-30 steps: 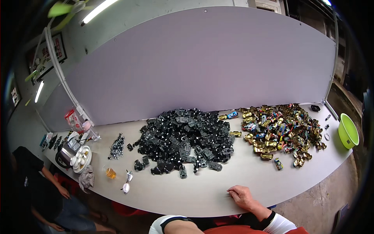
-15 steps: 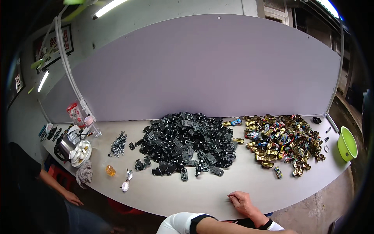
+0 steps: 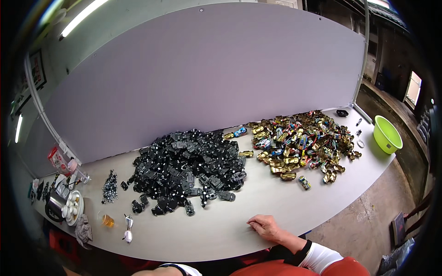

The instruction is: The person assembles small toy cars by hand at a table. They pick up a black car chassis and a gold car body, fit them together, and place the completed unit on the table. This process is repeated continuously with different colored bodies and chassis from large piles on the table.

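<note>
My right hand [image 3: 265, 226] rests on the front part of the pale table [image 3: 198, 234], its fingers curled together and closed. I see nothing held in it; the underside of its fingers is hidden. Only a bit of my left forearm [image 3: 156, 272] shows at the lower edge, and the left hand is outside the picture. Ahead and to the left lies a big heap of black toy car chassis [image 3: 179, 161]. Beyond my right hand spreads a heap of gold and coloured toy car bodies [image 3: 299, 142], with a single toy car [image 3: 304, 182] lying in front of it.
Small shiny metal parts [image 3: 110, 186] lie left of the black heap. Near the left front are glasses [image 3: 128, 228], a cup of amber drink [image 3: 107, 221], a cloth [image 3: 83, 230], a tray of white cups [image 3: 73, 209] and a kettle [image 3: 55, 205]. A green basin [image 3: 387, 135] stands at the right edge.
My view has turned to the right. My left forearm has moved from across the front near my right hand to the lower left. The other person has left the view; my right hand stays closed.
</note>
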The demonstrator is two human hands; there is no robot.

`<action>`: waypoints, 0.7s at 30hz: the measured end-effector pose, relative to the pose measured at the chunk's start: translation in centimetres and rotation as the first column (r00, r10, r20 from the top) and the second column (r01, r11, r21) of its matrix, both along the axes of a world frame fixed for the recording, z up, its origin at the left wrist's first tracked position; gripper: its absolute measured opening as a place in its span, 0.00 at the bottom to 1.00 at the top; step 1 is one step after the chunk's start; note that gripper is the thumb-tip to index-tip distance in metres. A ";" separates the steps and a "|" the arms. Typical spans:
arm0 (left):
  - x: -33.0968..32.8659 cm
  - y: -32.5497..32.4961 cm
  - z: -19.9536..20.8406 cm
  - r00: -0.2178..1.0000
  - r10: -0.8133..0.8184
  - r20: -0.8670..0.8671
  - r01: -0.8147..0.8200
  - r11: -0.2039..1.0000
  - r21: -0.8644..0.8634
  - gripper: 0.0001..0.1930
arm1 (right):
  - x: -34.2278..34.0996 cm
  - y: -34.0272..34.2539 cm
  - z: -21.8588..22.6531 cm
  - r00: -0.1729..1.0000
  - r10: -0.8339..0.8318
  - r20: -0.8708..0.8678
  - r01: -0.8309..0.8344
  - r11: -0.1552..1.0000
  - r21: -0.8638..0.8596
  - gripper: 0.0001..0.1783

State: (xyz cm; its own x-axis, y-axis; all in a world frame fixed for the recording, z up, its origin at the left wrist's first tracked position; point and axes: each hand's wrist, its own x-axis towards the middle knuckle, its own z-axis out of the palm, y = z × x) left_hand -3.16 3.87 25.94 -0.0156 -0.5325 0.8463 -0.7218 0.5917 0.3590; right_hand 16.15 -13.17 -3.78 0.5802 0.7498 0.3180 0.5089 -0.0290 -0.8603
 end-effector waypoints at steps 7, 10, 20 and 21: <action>14.6 3.0 -12.7 0.205 0.624 -0.754 -0.635 0.671 0.383 0.33 | 0.8 -1.7 1.6 0.958 -0.036 -0.283 0.046 0.999 0.028 0.07; 19.9 3.2 -19.1 -0.343 0.762 0.549 -0.478 -0.645 0.597 0.41 | 0.5 -2.8 2.5 0.984 -0.100 -0.151 0.093 0.994 -0.054 0.09; 20.7 3.0 -26.2 -0.155 0.780 0.606 -0.627 -0.552 0.550 0.30 | 11.7 -13.6 0.3 0.639 -0.712 0.290 0.760 0.644 -0.094 0.13; 19.7 3.3 -26.2 -0.137 0.776 0.615 -0.642 -0.542 0.541 0.29 | 12.5 -13.5 0.4 0.647 -0.701 0.301 0.754 0.648 -0.111 0.15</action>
